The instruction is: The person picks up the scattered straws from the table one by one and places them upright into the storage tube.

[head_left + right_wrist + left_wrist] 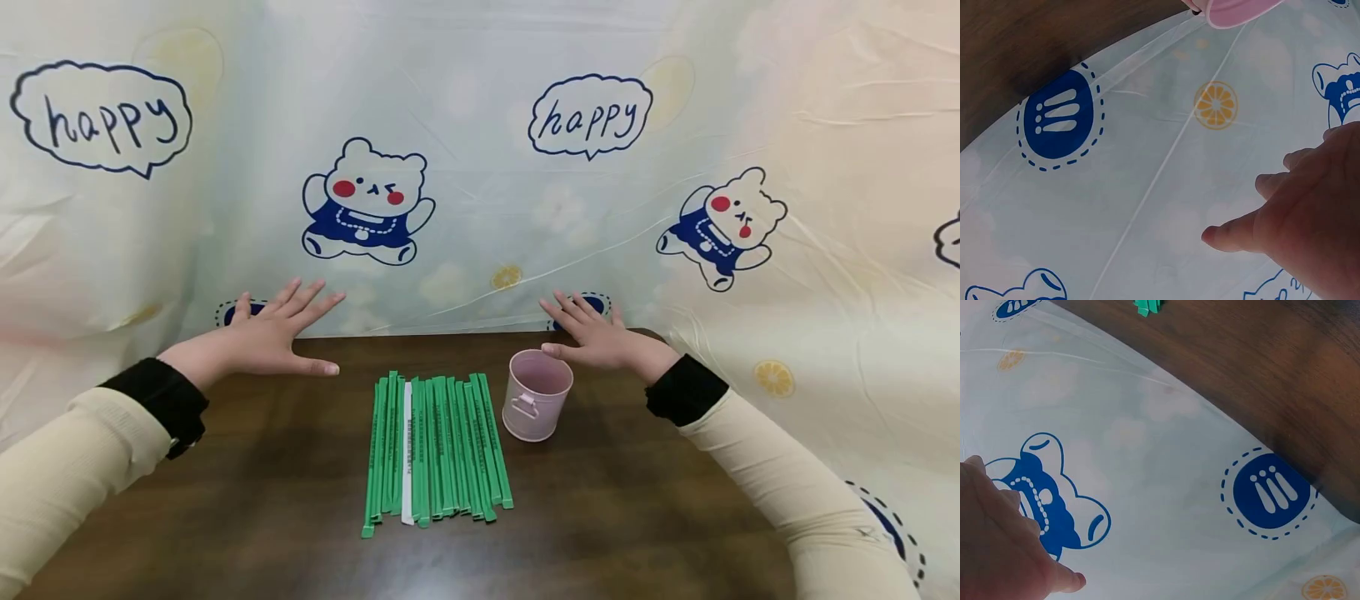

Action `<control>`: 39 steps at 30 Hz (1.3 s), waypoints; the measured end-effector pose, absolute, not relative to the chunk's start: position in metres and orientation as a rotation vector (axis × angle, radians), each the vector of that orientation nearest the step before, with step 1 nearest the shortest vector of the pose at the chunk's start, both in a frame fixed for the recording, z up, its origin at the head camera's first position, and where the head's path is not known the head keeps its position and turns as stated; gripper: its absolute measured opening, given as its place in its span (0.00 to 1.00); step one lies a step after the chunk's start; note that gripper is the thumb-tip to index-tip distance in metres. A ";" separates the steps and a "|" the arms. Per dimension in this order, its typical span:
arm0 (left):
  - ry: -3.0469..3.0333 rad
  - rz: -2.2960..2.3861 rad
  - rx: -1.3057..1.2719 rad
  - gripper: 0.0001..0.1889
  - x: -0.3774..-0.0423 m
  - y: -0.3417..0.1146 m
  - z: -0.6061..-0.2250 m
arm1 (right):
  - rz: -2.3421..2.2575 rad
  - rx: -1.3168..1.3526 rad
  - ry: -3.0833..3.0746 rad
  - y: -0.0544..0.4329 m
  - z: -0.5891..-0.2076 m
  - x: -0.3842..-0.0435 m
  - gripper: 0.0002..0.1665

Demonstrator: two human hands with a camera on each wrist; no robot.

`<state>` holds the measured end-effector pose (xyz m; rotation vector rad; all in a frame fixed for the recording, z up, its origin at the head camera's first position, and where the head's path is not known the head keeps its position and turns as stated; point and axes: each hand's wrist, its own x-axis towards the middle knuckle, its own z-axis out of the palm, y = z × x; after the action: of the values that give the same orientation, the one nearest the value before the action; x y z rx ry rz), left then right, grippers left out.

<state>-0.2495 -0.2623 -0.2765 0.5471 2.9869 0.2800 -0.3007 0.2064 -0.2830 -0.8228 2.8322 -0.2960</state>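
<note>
In the head view a row of several slim green paper-wrapped sticks (442,450) lies side by side on the table, with one white stick (407,454) among them. Just right of the row stands a small pink bucket (534,404), upright, its little handle facing me. My left hand (273,333) is held up with fingers spread, left of and beyond the sticks, holding nothing. My right hand (596,333) is likewise spread and bare, its thumb overlapping the bucket's far rim in this view. The right wrist view catches the bucket's pink rim (1241,12) at the top.
The dark brown wooden table (285,500) ends at a pale curtain (480,167) printed with bears, orange slices and the word "happy". The curtain hangs close behind the table's far edge and along both sides.
</note>
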 end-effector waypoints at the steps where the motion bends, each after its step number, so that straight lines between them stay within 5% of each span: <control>1: 2.985 0.284 0.543 0.59 -0.249 -0.262 -0.278 | -0.293 -0.822 2.830 0.207 -0.285 -0.300 0.65; 10: 2.953 0.344 0.510 0.58 -0.249 -0.265 -0.297 | -0.520 -0.822 2.725 0.211 -0.308 -0.308 0.76; 18: 2.875 0.470 0.492 0.55 -0.248 -0.268 -0.342 | -1.055 -0.854 2.559 0.214 -0.370 -0.315 0.92; 29: 2.772 0.766 0.292 0.36 -0.258 -0.250 -0.413 | -1.284 -0.727 2.581 0.219 -0.407 -0.314 0.81; 39: 2.707 0.941 0.085 0.23 -0.278 -0.235 -0.428 | -1.371 -0.670 2.541 0.220 -0.417 -0.318 0.59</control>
<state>-0.2781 -0.2349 -0.4278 0.0852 2.7074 0.9413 -0.3182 0.2204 -0.4174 -0.6701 2.5411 -1.3711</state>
